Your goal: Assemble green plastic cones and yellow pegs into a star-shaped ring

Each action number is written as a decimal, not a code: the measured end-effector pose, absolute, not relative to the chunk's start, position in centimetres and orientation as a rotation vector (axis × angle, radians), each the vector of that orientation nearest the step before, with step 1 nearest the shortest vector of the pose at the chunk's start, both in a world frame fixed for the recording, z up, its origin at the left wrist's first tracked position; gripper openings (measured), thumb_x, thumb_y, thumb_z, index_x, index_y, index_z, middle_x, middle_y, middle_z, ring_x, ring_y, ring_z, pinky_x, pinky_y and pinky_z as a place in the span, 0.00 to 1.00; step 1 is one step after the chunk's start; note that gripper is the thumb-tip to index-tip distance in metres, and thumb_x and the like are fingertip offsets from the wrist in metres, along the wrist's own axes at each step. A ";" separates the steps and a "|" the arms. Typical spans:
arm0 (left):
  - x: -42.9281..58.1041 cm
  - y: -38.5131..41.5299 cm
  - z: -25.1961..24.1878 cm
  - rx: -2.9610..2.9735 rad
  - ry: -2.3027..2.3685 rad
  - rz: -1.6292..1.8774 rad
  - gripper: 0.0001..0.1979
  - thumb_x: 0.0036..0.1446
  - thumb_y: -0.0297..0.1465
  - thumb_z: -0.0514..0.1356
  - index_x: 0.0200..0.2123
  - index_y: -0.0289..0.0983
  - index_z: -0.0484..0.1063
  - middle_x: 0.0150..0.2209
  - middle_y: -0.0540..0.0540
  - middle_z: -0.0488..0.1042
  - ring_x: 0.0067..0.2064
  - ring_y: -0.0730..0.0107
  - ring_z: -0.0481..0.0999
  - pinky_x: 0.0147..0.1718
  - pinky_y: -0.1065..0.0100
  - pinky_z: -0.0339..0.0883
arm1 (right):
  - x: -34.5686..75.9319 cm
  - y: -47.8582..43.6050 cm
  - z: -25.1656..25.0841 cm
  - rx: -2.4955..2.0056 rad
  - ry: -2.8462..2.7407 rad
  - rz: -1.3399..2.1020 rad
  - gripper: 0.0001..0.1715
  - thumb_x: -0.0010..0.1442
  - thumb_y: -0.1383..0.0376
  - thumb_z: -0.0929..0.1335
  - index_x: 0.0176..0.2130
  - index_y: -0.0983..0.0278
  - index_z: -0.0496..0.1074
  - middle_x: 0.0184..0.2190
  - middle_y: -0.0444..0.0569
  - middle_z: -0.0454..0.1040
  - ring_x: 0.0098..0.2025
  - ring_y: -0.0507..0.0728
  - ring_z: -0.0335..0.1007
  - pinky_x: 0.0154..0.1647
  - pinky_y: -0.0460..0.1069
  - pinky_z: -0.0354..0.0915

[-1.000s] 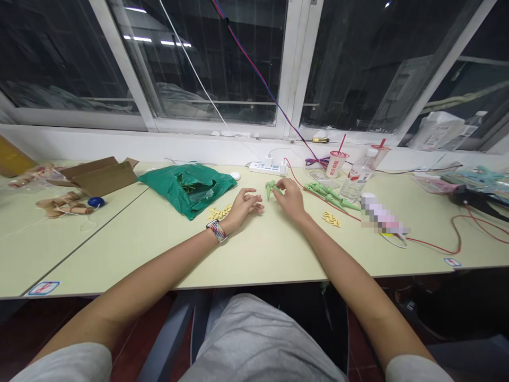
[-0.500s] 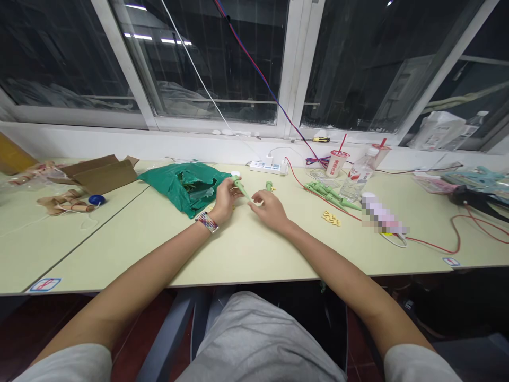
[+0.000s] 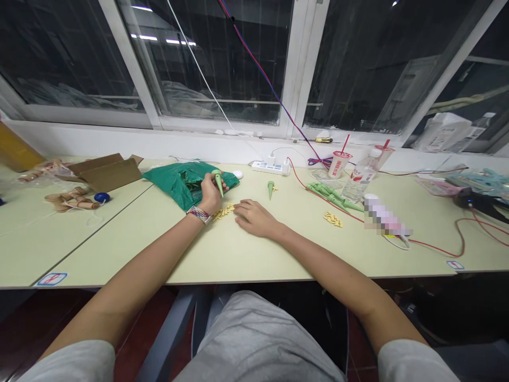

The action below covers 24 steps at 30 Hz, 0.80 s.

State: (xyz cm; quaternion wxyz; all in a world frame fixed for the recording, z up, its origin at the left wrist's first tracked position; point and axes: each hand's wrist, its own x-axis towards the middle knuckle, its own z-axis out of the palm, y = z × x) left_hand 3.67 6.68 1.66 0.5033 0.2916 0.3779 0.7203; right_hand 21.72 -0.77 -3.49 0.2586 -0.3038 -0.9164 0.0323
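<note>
My left hand (image 3: pixel 211 194) is closed around a green tapered plastic spike (image 3: pixel 218 184), its thick end up and its point down. It is in front of the green plastic bag (image 3: pixel 163 178). Below it on the table lies a pile of small yellow plastic pieces (image 3: pixel 226 210). At the pile's right edge, my right hand (image 3: pixel 254 217) is palm down with stretched fingers, the fingertips at the pieces. Whether a piece is under them is hidden. Beyond this hand, a second green spike (image 3: pixel 271 189) has a small yellow piece at its side.
Several green spikes (image 3: pixel 330 196) lie at the right, near a plastic bottle (image 3: pixel 360 178) and a drink cup (image 3: pixel 339 164). More yellow pieces (image 3: pixel 333 219) sit before them. A red cable (image 3: pixel 433 241) crosses the table. Leftward are a cardboard box (image 3: pixel 105 172) and wooden parts (image 3: pixel 69 200).
My left hand has moved left with the spike, which now points downward. My right hand has left the spike's tip and come down left to the yellow pieces.
</note>
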 end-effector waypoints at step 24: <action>5.5 4.7 -0.3 1.330 0.681 1.252 0.23 0.44 0.35 0.80 0.44 0.35 0.85 0.42 0.41 0.82 0.43 0.63 0.81 0.49 0.61 0.75 | 24.9 1.7 -1.4 -0.896 -1.682 0.363 0.08 0.60 0.72 0.68 0.37 0.61 0.75 0.37 0.46 0.74 0.36 0.54 0.75 0.39 0.50 0.74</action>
